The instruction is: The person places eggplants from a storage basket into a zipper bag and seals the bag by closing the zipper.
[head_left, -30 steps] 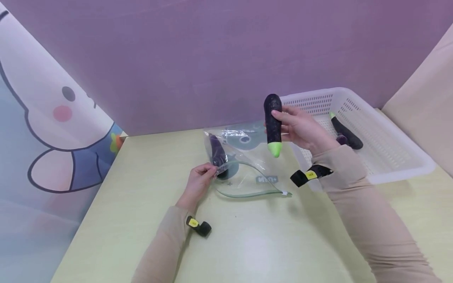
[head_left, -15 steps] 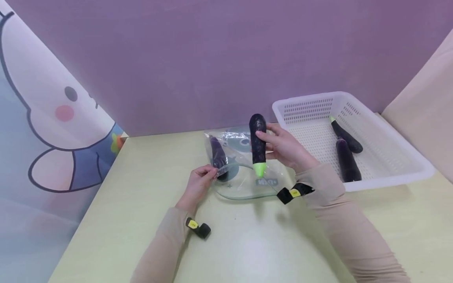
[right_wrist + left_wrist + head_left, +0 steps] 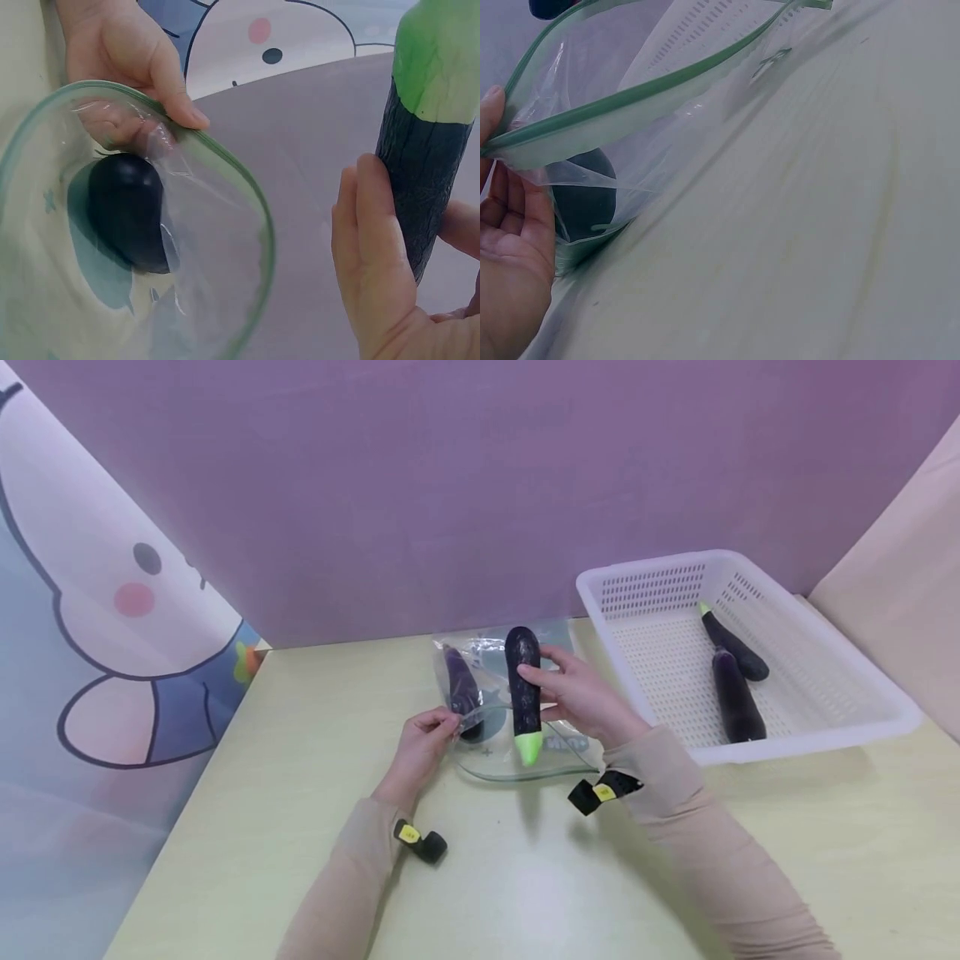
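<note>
My left hand (image 3: pixel 422 747) pinches the rim of a clear zip bag (image 3: pixel 495 760) between thumb and fingers. The bag's green-edged mouth gapes toward me in the right wrist view, and a dark purple eggplant (image 3: pixel 462 689) lies inside. Above the bag, my right hand (image 3: pixel 588 695) grips a black eggplant (image 3: pixel 523 681) with its bright green end pointing down toward me. In the right wrist view that green end (image 3: pixel 435 67) stands to the right of the bag mouth, apart from it. Only a dark tip of an eggplant (image 3: pixel 551 6) shows at the top of the left wrist view.
A white perforated basket (image 3: pixel 817 747) stands on the table at right. Inside lie a green-tipped black eggplant (image 3: pixel 735 647) and a purple one (image 3: pixel 737 697), touching. Behind the pale table (image 3: pixel 247 827) rises a purple wall (image 3: pixel 420 502), with a cartoon-printed sheet (image 3: pixel 127 710) at left.
My right hand has brought the black eggplant leftward and down, from beside the basket to over the bag. My left hand has stayed at the bag's rim.
</note>
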